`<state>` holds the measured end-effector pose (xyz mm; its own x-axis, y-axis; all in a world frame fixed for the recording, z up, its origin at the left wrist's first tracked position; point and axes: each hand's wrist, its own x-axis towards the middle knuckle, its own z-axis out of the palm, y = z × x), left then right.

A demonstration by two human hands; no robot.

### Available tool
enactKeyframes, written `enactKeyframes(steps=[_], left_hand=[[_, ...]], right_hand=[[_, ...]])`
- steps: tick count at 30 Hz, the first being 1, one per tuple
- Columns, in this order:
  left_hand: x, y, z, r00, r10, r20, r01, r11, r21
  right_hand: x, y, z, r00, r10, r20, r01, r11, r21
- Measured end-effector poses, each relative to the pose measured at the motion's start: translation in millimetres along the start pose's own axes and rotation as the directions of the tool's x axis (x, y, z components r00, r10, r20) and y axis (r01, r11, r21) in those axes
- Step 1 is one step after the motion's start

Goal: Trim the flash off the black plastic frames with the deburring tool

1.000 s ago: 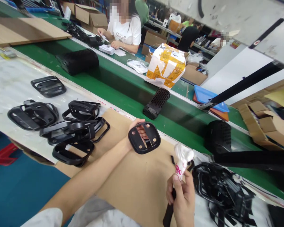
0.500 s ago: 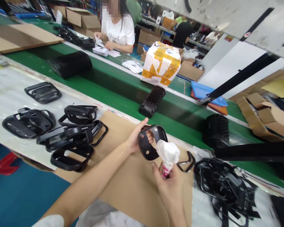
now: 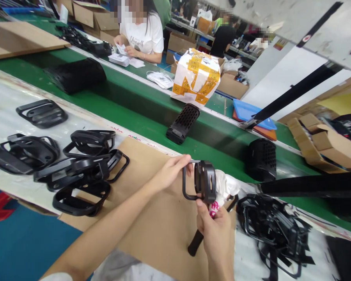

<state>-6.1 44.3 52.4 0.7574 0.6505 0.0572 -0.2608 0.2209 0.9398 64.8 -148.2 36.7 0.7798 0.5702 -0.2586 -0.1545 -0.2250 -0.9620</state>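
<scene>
A black plastic bracket [image 3: 205, 181] is held upright over the cardboard sheet [image 3: 158, 218]. My left hand [image 3: 175, 169] is closed on its upper left edge. With my right hand [image 3: 215, 222] I grip a tool whose head is wrapped in white cloth [image 3: 224, 185]; its black handle [image 3: 195, 242] sticks out below the palm. My right fingertips also touch the bracket's lower edge. Part of the tool is hidden behind the bracket.
Several black brackets [image 3: 83, 168] lie to the left, and a tangled pile [image 3: 277, 226] to the right. Black perforated housings [image 3: 183, 123] sit on the green belt [image 3: 140, 117]. Across it stand a taped box [image 3: 196, 76] and a person in white [image 3: 142, 37].
The bracket has turned to a side-on view and moved slightly right. My right hand has tilted the wrapped tool, showing its handle, and its fingers have come up to the bracket.
</scene>
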Motion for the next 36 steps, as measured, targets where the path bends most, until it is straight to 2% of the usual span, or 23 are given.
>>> enactKeyframes(steps=[1, 2, 3, 4, 6, 7, 8, 9, 11, 12, 13, 15, 17, 18, 23, 25, 28, 33, 36], left_hand=[[-1, -1, 0.0, 0.981, 0.158, -0.114, -0.132, 0.969, 0.208], [-2, -2, 0.5, 0.931, 0.334, -0.145, -0.256, 0.885, 0.389], [-4, -3, 1.5, 0.876, 0.475, -0.082, -0.374, 0.777, 0.506], [-6, -4, 3.2, 0.826, 0.561, 0.049, -0.491, 0.675, 0.551], [-9, -9, 7.5, 0.744, 0.574, 0.341, -0.66, 0.553, 0.508], [-10, -13, 9.4, 0.73, 0.546, 0.412, -0.682, 0.54, 0.493], [-11, -17, 10.7, 0.749, 0.509, 0.424, -0.662, 0.551, 0.508], [-9, -21, 10.8, 0.801, 0.464, 0.379, -0.598, 0.588, 0.544], [-3, -28, 6.6, 0.925, 0.334, 0.18, -0.375, 0.732, 0.569], [1, -30, 2.3, 0.966, 0.254, 0.059, -0.246, 0.817, 0.522], [7, -32, -2.9, 0.985, 0.166, -0.051, -0.127, 0.891, 0.436], [17, -32, -14.1, 0.982, 0.011, -0.189, 0.03, 0.976, 0.215], [23, -32, -22.2, 0.97, -0.069, -0.235, 0.085, 0.994, 0.061], [24, -32, -24.1, 0.968, -0.075, -0.239, 0.088, 0.995, 0.044], [13, -38, -14.4, 0.974, 0.109, -0.201, -0.039, 0.945, 0.325], [8, -43, -8.3, 0.978, 0.126, -0.163, -0.055, 0.923, 0.381], [7, -49, -3.1, 0.988, 0.08, -0.134, -0.029, 0.938, 0.347], [8, -53, -0.7, 0.991, 0.02, -0.131, 0.018, 0.959, 0.282], [6, -53, 1.0, 0.99, 0.03, -0.14, 0.012, 0.957, 0.289]], right_hand=[[1, -2, 1, 0.999, 0.033, 0.005, -0.033, 0.999, 0.036], [2, -4, 3, 0.997, 0.072, 0.018, -0.074, 0.993, 0.09], [3, -7, 4, 0.993, 0.11, 0.039, -0.115, 0.982, 0.152], [4, -10, 5, 0.989, 0.136, 0.06, -0.146, 0.966, 0.211], [8, -17, 6, 0.977, 0.184, 0.107, -0.209, 0.924, 0.321], [9, -20, 6, 0.971, 0.203, 0.13, -0.237, 0.9, 0.366], [10, -22, 6, 0.966, 0.215, 0.145, -0.256, 0.878, 0.404], [11, -22, 4, 0.963, 0.221, 0.156, -0.267, 0.861, 0.433], [11, -20, 0, 0.96, 0.224, 0.167, -0.277, 0.843, 0.462], [10, -18, -2, 0.959, 0.222, 0.176, -0.279, 0.846, 0.455], [9, -14, -5, 0.959, 0.217, 0.184, -0.278, 0.856, 0.436], [6, -5, -11, 0.962, 0.189, 0.198, -0.251, 0.897, 0.363], [3, 1, -16, 0.969, 0.136, 0.205, -0.187, 0.949, 0.254], [2, 3, -17, 0.97, 0.116, 0.212, -0.158, 0.968, 0.196], [-4, 1, -16, 0.965, 0.153, 0.214, -0.151, 0.988, -0.025], [-5, 3, -11, 0.974, 0.143, 0.175, -0.132, 0.989, -0.074], [-6, 11, -2, 0.984, 0.115, 0.139, -0.101, 0.989, -0.106], [-5, 16, -2, 0.954, 0.203, 0.222, -0.193, 0.979, -0.066], [-8, 14, -3, 0.985, 0.14, 0.099, -0.14, 0.99, -0.005]])
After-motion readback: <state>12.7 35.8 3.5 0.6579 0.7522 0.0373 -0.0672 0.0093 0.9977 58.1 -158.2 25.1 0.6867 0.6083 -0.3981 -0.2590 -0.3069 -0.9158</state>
